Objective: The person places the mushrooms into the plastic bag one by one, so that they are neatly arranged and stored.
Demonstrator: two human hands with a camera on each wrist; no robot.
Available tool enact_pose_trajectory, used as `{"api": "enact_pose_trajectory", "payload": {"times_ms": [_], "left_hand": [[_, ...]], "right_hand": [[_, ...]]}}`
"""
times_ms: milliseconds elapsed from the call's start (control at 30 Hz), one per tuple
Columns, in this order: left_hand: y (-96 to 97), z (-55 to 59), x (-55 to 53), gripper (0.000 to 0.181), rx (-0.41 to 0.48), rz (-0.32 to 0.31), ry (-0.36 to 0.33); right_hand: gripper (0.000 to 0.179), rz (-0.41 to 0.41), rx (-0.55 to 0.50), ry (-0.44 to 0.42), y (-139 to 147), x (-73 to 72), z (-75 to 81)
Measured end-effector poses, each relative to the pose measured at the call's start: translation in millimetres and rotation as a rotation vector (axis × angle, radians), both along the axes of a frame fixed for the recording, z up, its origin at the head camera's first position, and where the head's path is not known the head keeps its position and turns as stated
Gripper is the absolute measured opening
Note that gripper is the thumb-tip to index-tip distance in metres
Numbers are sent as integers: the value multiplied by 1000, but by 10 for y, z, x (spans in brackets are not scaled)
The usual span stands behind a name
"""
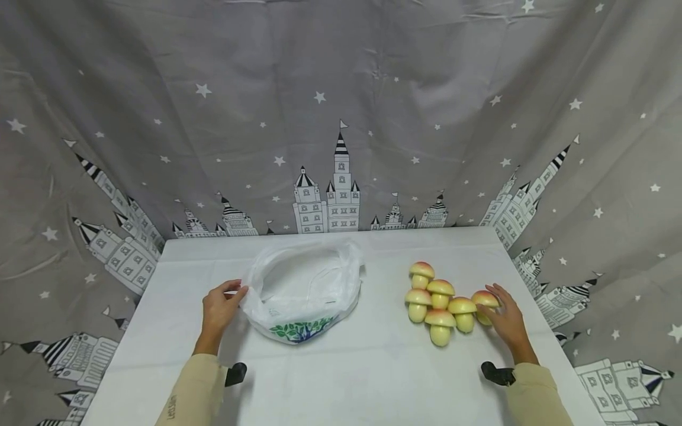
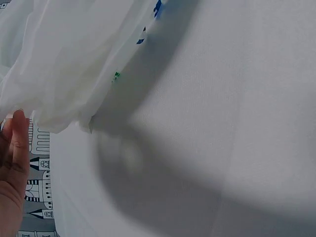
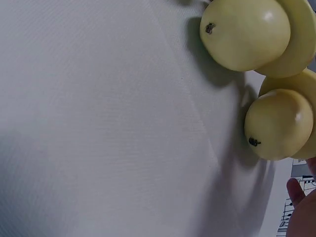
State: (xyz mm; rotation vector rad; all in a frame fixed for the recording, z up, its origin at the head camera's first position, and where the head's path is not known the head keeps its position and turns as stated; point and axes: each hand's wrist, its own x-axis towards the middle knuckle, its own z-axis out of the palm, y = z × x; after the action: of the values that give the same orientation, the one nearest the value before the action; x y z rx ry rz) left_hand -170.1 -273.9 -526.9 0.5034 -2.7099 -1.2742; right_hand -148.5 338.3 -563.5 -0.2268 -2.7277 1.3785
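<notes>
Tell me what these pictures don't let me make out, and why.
Right wrist view: much of the right hand, cut off by the right edge.
Head view: part of the rightmost mushroom, behind the right hand's fingers.
Left wrist view: parts of the left hand and white bag, cut off by the left edge.
Head view: lettering on the left sleeve, too small to read surely.

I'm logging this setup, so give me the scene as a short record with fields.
bag: white plastic, open, left of mushrooms
mushrooms: six, yellow with reddish caps, clustered
left hand: holds bag's left edge
right hand: at rightmost mushroom, contact unclear
table: white
curtain: gray, patterned
</notes>
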Motion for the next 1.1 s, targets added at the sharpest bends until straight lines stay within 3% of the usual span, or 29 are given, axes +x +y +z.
{"api": "enact_pose_trajectory", "payload": {"times_ms": [33,167,233,300,433,533,667,1100], "left_hand": [[-24,-77,-28,40,-1,17,1],[-224,-559,-198,46,-71,49,19],[-272,-677,-246,46,-89,63,17],[-233,-568,-220,44,-67,56,15],[-46,-125,-70,36,-14,57,28],[35,44,9,33,-35,65,32],[68,89,41,33,-37,82,9],[47,7,15,32,-2,141,7]], "right_hand": [[61,1,-6,-10,5,3,-4],[62,3,-8,-25,24,25,-25],[64,3,-15,-30,32,40,-27],[63,4,-27,-26,40,48,-25],[55,5,-47,-18,49,58,-18],[51,0,-60,-29,53,58,-22],[49,-21,-54,-40,56,53,-33],[50,-70,-131,-43,28,68,-43]]}}
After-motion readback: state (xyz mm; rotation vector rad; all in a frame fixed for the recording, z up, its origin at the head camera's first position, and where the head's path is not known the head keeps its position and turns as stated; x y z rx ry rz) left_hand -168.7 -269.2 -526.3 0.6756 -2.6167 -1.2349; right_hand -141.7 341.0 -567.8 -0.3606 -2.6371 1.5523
